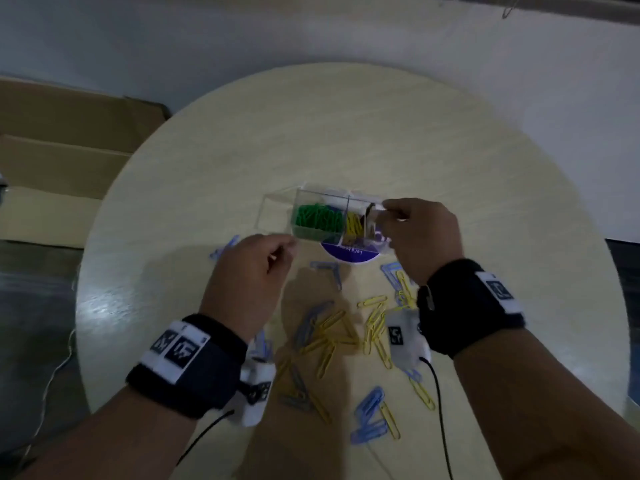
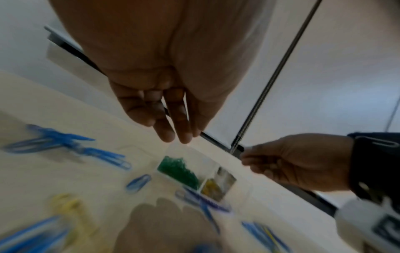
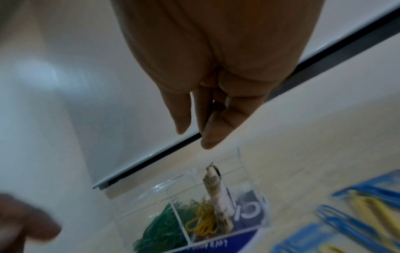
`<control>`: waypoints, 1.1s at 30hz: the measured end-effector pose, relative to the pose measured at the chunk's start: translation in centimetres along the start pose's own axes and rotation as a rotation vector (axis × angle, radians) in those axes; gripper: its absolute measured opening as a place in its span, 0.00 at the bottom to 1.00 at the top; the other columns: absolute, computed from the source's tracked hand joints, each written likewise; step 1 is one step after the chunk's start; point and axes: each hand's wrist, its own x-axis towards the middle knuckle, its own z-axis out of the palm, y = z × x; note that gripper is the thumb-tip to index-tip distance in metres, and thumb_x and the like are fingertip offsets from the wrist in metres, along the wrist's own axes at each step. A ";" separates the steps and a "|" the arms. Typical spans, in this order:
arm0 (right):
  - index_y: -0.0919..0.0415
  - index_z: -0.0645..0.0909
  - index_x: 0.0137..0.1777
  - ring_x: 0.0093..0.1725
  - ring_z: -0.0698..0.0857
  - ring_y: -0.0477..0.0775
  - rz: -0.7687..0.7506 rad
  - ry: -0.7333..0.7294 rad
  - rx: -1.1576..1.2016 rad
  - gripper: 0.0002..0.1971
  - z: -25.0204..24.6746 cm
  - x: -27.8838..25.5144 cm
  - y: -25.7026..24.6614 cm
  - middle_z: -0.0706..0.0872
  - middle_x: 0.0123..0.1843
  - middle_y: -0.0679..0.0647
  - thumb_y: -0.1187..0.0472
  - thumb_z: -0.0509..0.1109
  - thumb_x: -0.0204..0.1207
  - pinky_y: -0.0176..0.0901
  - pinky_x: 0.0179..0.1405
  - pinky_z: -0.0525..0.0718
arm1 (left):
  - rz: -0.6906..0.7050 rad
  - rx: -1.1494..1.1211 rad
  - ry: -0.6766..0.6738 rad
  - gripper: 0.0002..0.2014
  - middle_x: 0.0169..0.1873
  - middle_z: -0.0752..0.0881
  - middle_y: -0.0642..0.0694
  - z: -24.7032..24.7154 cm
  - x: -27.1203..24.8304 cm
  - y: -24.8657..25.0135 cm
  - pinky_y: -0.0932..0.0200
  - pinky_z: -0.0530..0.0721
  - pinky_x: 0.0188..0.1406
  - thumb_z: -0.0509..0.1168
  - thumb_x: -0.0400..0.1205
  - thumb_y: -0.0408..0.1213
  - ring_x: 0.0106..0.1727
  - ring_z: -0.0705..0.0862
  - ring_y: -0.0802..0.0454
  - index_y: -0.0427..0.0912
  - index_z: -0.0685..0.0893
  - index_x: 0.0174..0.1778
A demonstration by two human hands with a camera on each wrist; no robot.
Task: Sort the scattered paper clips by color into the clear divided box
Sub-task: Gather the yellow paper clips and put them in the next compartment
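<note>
The clear divided box (image 1: 322,192) stands at the middle of the round table (image 1: 207,168). One compartment holds green clips (image 1: 317,218), the one beside it yellow clips (image 1: 353,221), with a patterned card (image 1: 369,220) upright next to them. Loose yellow clips (image 1: 332,337) and blue clips (image 1: 370,403) lie in front of the box. My left hand (image 1: 287,247) hovers at the box's front left corner, fingers relaxed and holding nothing (image 2: 173,131). My right hand (image 1: 391,211) is over the box's right end, its fingers fairly straight with nothing seen between them (image 3: 194,133).
A round purple label (image 1: 349,254) lies under the box's front. Flat cardboard (image 1: 62,168) lies on the floor to the left. A white wall runs behind the table. Black cables (image 1: 440,410) trail from my wrist cameras over the near table edge.
</note>
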 end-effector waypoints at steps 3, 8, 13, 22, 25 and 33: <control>0.51 0.89 0.52 0.43 0.87 0.41 -0.026 0.067 0.031 0.09 -1.1 -4.1 2.3 0.92 0.45 0.47 0.53 0.72 0.74 0.28 0.46 0.78 | 0.166 0.166 -0.208 0.12 0.53 0.86 0.52 0.7 -4.4 -1.6 0.54 0.79 0.56 0.61 0.83 0.42 0.54 0.83 0.50 0.50 0.87 0.59; 0.54 0.83 0.63 0.63 0.82 0.61 -0.273 -0.228 -0.317 0.23 1.2 -14.5 8.1 0.85 0.64 0.55 0.45 0.66 0.72 0.47 0.67 0.74 | 0.323 0.448 -0.488 0.25 0.80 0.68 0.53 3.4 -11.8 -3.6 0.45 0.71 0.75 0.58 0.81 0.51 0.82 0.63 0.48 0.53 0.73 0.75; 0.34 0.55 0.80 0.85 0.41 0.62 -0.299 -0.510 -0.535 0.39 3.2 -20.1 10.0 0.48 0.86 0.55 0.31 0.61 0.68 0.58 0.81 0.55 | 0.238 0.587 -0.453 0.31 0.85 0.56 0.43 3.4 -13.9 -4.5 0.39 0.60 0.81 0.56 0.80 0.64 0.86 0.49 0.40 0.63 0.64 0.80; 0.34 0.69 0.73 0.85 0.52 0.61 -0.449 -0.496 -0.430 0.28 2.6 -18.3 9.5 0.61 0.84 0.46 0.32 0.57 0.73 0.61 0.80 0.58 | 0.246 0.386 -0.325 0.22 0.80 0.70 0.50 2.7 -11.6 -4.8 0.42 0.65 0.78 0.54 0.83 0.60 0.83 0.61 0.42 0.62 0.78 0.71; 0.45 0.83 0.63 0.71 0.78 0.62 -0.507 -0.331 -0.293 0.19 1.6 -15.5 9.6 0.84 0.67 0.47 0.48 0.68 0.72 0.56 0.71 0.74 | 0.243 0.324 -0.111 0.15 0.63 0.86 0.50 1.0 -9.7 -5.3 0.48 0.76 0.67 0.59 0.83 0.45 0.65 0.80 0.42 0.53 0.86 0.61; 0.54 0.87 0.60 0.57 0.83 0.63 -0.384 -0.300 -0.337 0.16 1.1 -7.9 7.4 0.88 0.57 0.56 0.65 0.73 0.72 0.47 0.57 0.76 | 0.342 0.531 -0.188 0.15 0.52 0.89 0.48 -1.0 -4.8 -8.3 0.49 0.83 0.48 0.68 0.77 0.28 0.49 0.83 0.39 0.47 0.90 0.57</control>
